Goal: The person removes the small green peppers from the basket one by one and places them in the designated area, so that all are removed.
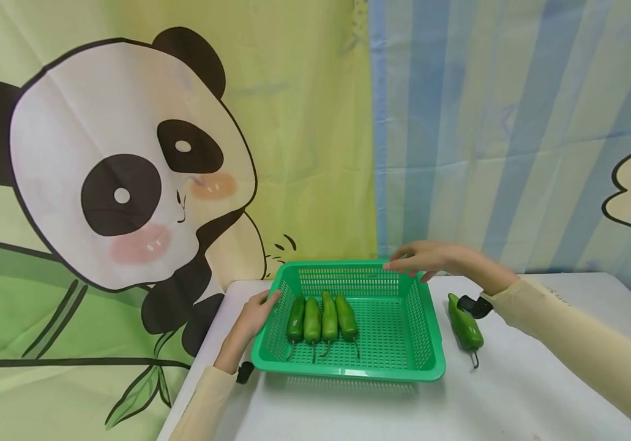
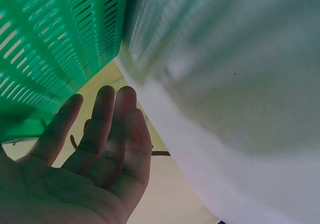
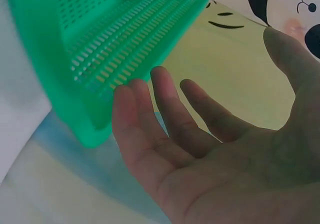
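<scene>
A green plastic basket [image 1: 348, 373] sits on the white table, with several green chili peppers [image 1: 312, 318] side by side in its left half, stems toward me. At its left side my left hand [image 1: 251, 315] holds the rim, thumb over the top. In the left wrist view, that hand's fingers [image 2: 102, 119] stretch along the outside of the slotted wall. My right hand [image 1: 428, 256] hovers at the back right corner, its fingertips overlapping the rim in the head view. The right wrist view shows its palm bare and fingers [image 3: 167, 91] loosely bent, spread apart.
Another green chili pepper [image 1: 465, 324] lies on the white table [image 1: 519, 380] right of the basket, beneath my right wrist. Behind the table hang a panda-printed curtain [image 1: 315, 153] and a blue striped curtain [image 1: 469, 135].
</scene>
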{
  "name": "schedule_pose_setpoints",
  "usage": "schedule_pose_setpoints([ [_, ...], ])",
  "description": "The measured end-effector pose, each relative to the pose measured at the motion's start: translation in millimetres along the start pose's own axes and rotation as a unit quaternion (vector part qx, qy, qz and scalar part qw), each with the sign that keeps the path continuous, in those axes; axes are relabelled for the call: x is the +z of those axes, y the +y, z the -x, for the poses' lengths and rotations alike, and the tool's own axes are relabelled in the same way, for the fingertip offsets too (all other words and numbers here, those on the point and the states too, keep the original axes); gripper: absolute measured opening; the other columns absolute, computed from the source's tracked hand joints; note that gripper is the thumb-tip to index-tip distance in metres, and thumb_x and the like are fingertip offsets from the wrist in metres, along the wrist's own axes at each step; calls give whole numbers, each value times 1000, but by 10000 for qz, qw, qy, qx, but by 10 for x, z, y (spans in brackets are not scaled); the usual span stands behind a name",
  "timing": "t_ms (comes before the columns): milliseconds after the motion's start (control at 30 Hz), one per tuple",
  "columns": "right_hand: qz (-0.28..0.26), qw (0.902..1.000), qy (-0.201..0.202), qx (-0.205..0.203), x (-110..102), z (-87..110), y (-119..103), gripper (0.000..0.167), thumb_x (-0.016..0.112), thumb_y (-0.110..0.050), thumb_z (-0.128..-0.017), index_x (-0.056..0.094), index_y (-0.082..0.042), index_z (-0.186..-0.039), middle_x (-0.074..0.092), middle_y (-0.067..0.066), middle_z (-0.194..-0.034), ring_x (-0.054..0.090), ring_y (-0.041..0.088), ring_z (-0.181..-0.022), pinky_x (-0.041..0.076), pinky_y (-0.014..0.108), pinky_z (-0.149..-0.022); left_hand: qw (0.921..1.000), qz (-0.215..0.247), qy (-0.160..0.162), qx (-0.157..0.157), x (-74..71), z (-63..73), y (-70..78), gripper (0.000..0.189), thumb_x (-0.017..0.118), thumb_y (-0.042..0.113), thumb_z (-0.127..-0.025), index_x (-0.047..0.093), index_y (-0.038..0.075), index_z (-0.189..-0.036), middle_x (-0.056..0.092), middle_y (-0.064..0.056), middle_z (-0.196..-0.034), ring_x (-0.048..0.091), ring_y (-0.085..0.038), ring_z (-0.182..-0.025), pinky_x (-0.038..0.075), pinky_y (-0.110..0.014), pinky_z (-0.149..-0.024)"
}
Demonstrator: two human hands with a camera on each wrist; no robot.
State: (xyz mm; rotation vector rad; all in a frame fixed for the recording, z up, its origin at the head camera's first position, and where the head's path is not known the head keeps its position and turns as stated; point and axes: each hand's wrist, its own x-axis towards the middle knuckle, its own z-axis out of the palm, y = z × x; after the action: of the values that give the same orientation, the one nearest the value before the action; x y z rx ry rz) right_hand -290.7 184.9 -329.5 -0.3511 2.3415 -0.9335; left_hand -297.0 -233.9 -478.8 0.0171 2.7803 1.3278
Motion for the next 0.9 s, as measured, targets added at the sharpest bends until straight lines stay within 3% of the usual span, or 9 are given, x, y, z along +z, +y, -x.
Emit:
schedule_pose_setpoints([
  [333, -51, 10000, 12, -38, 409, -398, -102, 65, 62, -51, -97, 49, -10, -146, 56, 17, -139, 57, 37, -127, 55, 46, -94, 10000, 34, -48, -11, 2, 2, -4, 57, 45, 58, -103, 61, 16, -138, 71, -10, -109, 67, -17, -78, 53, -31, -70],
  [533, 4, 9999, 80, 74, 671, -603, -81, 61, 65, -45, -97, 52, -6, -143, 64, 17, -128, 65, 34, -114, 58, 41, -81, 10000, 64, -52, 1, -14, 8, 13, 56, 45, 58, -103, 61, 17, -137, 71, -9, -106, 68, -17, -76, 54, -32, -69],
  [667, 111, 9994, 295, 172, 796, -734, -56, 61, 67, -44, -96, 55, -4, -140, 66, 18, -125, 66, 34, -110, 58, 45, -83, 10000, 62, -26, 22, -13, 8, 18, 55, 45, 57, -103, 62, 17, -137, 71, -9, -107, 68, -17, -77, 54, -31, -69],
  [800, 381, 9976, 450, 369, 929, -877, -23, 56, 67, -43, -96, 60, -4, -135, 69, 17, -119, 69, 32, -99, 58, 47, -84, 10000, 94, -32, 11, -9, 13, 16, 54, 46, 56, -103, 62, 17, -136, 71, -9, -106, 68, -17, -76, 54, -32, -68],
  [900, 584, 9957, 515, 511, 1022, -981, -17, 48, 67, -43, -96, 64, -6, -126, 70, 12, -104, 63, 25, -76, 58, 45, -75, 9999, 116, -31, -15, -11, 19, 18, 53, 46, 56, -103, 63, 17, -134, 71, -9, -103, 68, -18, -74, 54, -32, -67],
])
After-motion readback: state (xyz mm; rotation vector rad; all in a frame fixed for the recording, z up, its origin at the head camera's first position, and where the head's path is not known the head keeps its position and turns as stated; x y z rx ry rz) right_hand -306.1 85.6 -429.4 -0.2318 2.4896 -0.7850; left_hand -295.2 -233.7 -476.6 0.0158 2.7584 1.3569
